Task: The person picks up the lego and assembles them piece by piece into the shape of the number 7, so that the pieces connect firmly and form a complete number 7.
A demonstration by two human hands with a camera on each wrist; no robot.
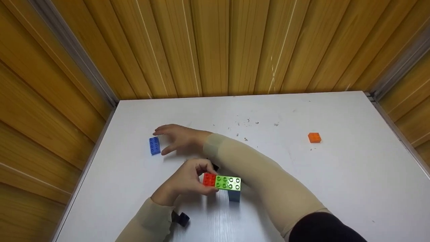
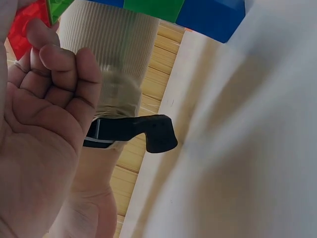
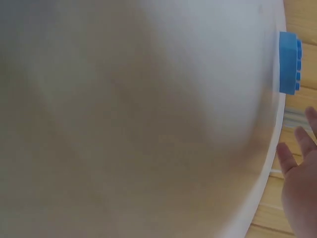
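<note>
My left hand (image 1: 183, 179) pinches the red brick (image 1: 209, 179) between thumb and fingers. Joined to it is a light green brick (image 1: 228, 182), with a blue brick (image 1: 234, 196) showing underneath. From the left wrist view, a darker green brick (image 2: 153, 7) and a blue block (image 2: 213, 19) also belong to this assembly, part of which is cut off by the frame. Crossing over beyond the left hand, my right hand (image 1: 178, 137) reaches with spread fingers beside a loose blue brick (image 1: 155, 145). That same brick (image 3: 288, 63) stands apart from the fingertips in the right wrist view.
An orange brick (image 1: 314, 137) lies on the right part of the white table (image 1: 336, 188). Small crumbs are scattered near the table's middle. Yellow wood-look panels (image 1: 211, 47) enclose the back and sides. Black wrist straps (image 2: 161, 134) are worn on both arms.
</note>
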